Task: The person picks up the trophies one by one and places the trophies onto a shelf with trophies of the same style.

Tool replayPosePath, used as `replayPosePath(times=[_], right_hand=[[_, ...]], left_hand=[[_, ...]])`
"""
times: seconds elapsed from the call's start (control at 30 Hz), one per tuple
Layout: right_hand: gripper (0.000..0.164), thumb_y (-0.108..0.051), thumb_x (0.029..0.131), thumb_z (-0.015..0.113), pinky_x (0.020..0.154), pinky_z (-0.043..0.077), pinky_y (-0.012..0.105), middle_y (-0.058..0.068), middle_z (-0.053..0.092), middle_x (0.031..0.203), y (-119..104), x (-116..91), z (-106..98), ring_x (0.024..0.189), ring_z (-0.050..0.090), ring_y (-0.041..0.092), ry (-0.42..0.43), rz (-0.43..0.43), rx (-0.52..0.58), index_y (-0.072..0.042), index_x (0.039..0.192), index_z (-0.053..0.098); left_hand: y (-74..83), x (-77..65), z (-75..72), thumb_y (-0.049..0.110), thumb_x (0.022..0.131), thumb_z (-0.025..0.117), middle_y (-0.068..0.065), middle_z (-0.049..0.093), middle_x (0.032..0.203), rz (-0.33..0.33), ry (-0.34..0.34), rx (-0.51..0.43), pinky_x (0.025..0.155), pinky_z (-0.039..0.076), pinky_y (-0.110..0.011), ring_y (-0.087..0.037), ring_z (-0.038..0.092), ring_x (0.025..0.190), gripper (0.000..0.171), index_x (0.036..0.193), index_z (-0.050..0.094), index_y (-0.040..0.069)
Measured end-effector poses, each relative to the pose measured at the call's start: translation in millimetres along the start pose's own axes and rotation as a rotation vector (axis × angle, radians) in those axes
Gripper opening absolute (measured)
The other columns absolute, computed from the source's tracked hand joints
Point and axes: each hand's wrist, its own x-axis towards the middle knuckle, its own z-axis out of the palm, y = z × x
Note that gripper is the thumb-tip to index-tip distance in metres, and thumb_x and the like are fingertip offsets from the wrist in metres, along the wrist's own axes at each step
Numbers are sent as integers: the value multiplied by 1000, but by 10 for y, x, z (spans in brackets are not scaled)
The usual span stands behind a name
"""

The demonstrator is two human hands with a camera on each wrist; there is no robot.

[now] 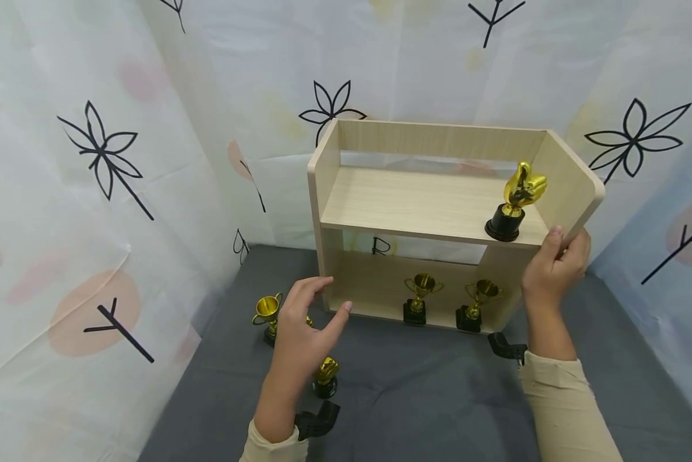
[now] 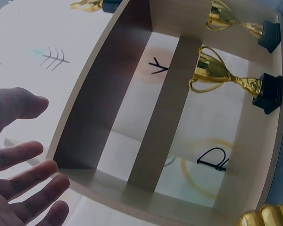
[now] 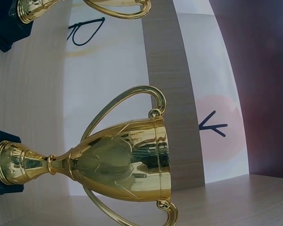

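Note:
A pale wooden two-tier shelf (image 1: 409, 199) stands on the grey cloth. My right hand (image 1: 554, 276) grips its right side panel by the front edge, thumb on the inner side; the right wrist view does not show that hand. My left hand (image 1: 305, 321) is held near the shelf's lower left corner, fingers spread, holding nothing. A gold thumbs-up trophy (image 1: 522, 192) on a black base stands at the right of the upper tier. Below it are two gold trophy cups, one toward the middle (image 1: 420, 295) and one at the right (image 3: 127, 160).
Left of my left hand, another gold trophy cup (image 1: 268, 311) stands on the grey cloth (image 1: 415, 398). A small gold trophy (image 1: 325, 377) on a round black base is beside my left wrist. Patterned white fabric (image 1: 236, 77) hangs behind the shelf and on both sides.

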Motion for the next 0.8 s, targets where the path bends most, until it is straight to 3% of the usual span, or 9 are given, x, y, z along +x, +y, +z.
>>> replayPosePath(times=[0.47,0.8], right_hand=[[35,-30,105,52,82,29,19,-32,45,97,-24,4,3,85,39,-7,2,-14,20,-5,120,71],[30,-30,104,53,83,29,18,-31,46,96,-14,2,-3,86,40,-7,4,-13,34,-10,116,71]], left_hand=[[-172,-25,-120,18,89,88,-7,66,132,-37,63,47,97,55,-46,-24,64,117,50,135,69,11],[-291,-46,-234,17,91,86,-10,66,131,-63,109,47,97,52,-54,-27,63,117,49,136,69,11]])
